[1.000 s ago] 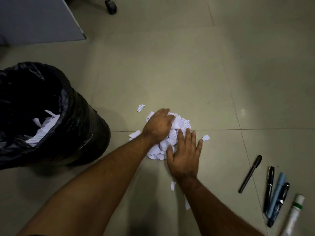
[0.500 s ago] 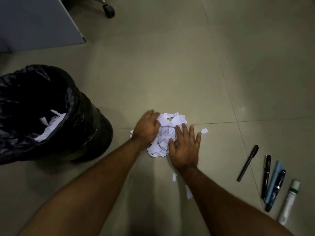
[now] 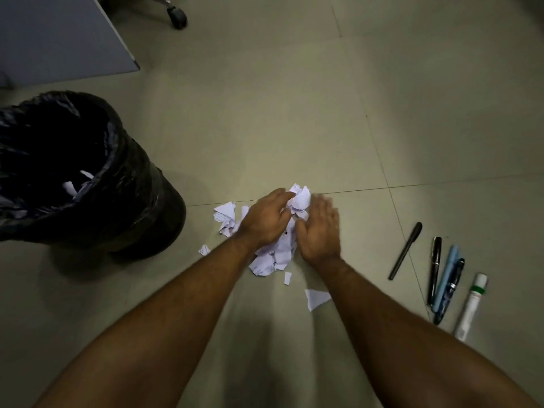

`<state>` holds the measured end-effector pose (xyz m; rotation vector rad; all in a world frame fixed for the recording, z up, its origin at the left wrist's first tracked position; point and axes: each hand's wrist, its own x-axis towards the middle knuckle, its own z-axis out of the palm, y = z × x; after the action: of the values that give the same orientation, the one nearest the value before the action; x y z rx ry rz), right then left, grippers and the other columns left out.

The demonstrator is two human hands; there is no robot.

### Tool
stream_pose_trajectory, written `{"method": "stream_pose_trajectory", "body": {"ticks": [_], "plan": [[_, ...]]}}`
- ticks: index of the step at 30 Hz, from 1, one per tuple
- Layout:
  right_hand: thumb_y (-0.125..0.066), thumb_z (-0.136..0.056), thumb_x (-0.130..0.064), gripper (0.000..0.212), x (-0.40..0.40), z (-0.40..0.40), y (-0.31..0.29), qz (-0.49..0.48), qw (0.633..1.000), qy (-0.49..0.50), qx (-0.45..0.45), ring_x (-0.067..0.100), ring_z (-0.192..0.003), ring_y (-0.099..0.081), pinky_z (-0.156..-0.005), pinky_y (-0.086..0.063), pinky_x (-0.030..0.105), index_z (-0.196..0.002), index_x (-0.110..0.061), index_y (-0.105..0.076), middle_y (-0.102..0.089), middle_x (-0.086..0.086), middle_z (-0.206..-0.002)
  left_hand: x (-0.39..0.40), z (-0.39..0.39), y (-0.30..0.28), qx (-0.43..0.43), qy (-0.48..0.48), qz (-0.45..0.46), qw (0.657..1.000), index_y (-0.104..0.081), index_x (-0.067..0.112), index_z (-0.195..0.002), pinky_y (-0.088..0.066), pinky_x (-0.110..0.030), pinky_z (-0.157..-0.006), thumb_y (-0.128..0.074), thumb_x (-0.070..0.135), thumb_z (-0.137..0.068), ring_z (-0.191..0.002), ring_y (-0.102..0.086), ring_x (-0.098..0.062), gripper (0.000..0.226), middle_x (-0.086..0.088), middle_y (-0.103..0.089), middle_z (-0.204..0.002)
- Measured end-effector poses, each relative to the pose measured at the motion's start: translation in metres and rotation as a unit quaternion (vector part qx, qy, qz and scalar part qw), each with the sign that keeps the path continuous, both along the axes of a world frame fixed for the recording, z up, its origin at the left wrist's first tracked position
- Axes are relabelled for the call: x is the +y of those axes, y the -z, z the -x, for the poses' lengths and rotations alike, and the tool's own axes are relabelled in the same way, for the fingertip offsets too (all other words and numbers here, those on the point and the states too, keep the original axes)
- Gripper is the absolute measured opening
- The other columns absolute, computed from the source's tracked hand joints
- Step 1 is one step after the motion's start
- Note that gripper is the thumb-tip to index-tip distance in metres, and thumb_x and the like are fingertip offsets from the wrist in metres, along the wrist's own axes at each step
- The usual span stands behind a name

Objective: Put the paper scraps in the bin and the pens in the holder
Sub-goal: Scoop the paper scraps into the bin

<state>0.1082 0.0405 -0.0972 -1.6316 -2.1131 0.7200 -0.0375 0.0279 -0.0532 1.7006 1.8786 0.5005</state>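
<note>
A pile of white paper scraps [image 3: 276, 254] lies on the tiled floor in the middle. My left hand [image 3: 265, 219] lies on its left side with fingers curled over the scraps. My right hand [image 3: 321, 231], blurred, presses against the pile from the right with fairly straight fingers. Loose scraps lie apart: one large piece [image 3: 316, 298] by my right forearm, a small one [image 3: 204, 250] at the left. The bin [image 3: 112, 160], lined with a black bag, stands at the left and holds some scraps [image 3: 70, 187]. Several pens lie at the right, among them a black marker [image 3: 405, 251] and a light blue pen [image 3: 446, 278]. No holder is in view.
A white tube with a green band [image 3: 471, 307] lies beside the pens. A grey panel [image 3: 59, 36] and a chair caster [image 3: 176, 17] are at the far left.
Both hands have drawn the pile toward me and squeezed it tighter. My right hand has turned from flat on the floor to pressing the pile's right side. Small scraps were left behind.
</note>
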Motion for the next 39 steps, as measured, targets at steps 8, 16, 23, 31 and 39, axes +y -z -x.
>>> {"method": "stream_pose_trajectory", "body": {"ticks": [8,16,23,31,39], "plan": [[-0.032,-0.085,-0.041,0.075,0.03,0.026,-0.014,0.036,0.997,-0.068,0.023,0.034,-0.15,-0.016,-0.122,-0.01,0.044,-0.155,-0.015,-0.022,-0.024,0.014,-0.161,-0.024,0.053,0.01,0.206,-0.256,0.034,0.944,-0.051,0.025,-0.138,-0.03,-0.047,-0.112,-0.04,0.038,-0.091,-0.136,-0.041,-0.03,0.05,-0.011,-0.044,-0.149],[-0.024,-0.085,-0.044,0.07,-0.033,0.014,-0.021,0.047,0.99,-0.11,0.069,0.027,-0.15,-0.022,-0.122,-0.011,0.041,-0.148,-0.019,-0.041,-0.037,0.005,-0.157,-0.081,0.021,0.003,-0.019,-0.247,-0.024,0.968,-0.056,0.008,-0.136,-0.033,-0.035,-0.115,-0.039,0.027,-0.094,-0.138,-0.043,-0.027,0.049,-0.012,-0.05,-0.145],[-0.052,-0.076,-0.035,0.056,-0.106,-0.021,-0.04,-0.015,0.992,0.118,-0.029,0.038,-0.123,-0.054,-0.099,-0.043,0.046,-0.127,-0.011,-0.06,-0.059,0.014,-0.131,-0.122,0.0,-0.009,0.098,-0.429,0.116,0.89,-0.043,0.014,-0.142,-0.039,-0.045,-0.105,-0.053,0.025,-0.091,-0.133,-0.041,-0.037,0.053,-0.017,-0.04,-0.148],[-0.035,-0.083,-0.029,0.073,-0.159,-0.018,-0.017,0.068,0.997,-0.016,0.04,0.039,-0.147,-0.024,-0.12,-0.019,0.051,-0.151,-0.003,-0.031,-0.03,0.02,-0.157,-0.116,-0.034,-0.011,-0.073,-0.305,0.079,0.946,-0.039,0.015,-0.148,-0.033,-0.033,-0.114,-0.043,0.008,-0.091,-0.138,-0.04,-0.025,0.058,-0.005,-0.042,-0.153],[-0.055,-0.076,-0.042,0.09,-0.104,-0.037,-0.015,0.018,0.995,-0.074,0.062,0.037,-0.149,-0.021,-0.121,-0.021,0.045,-0.153,-0.004,-0.027,-0.024,0.02,-0.16,-0.122,-0.004,-0.024,0.131,-0.072,0.145,0.978,-0.017,0.026,-0.154,-0.034,-0.046,-0.112,-0.071,0.044,-0.072,-0.146,-0.022,-0.03,0.1,-0.008,-0.015,-0.162]]}}
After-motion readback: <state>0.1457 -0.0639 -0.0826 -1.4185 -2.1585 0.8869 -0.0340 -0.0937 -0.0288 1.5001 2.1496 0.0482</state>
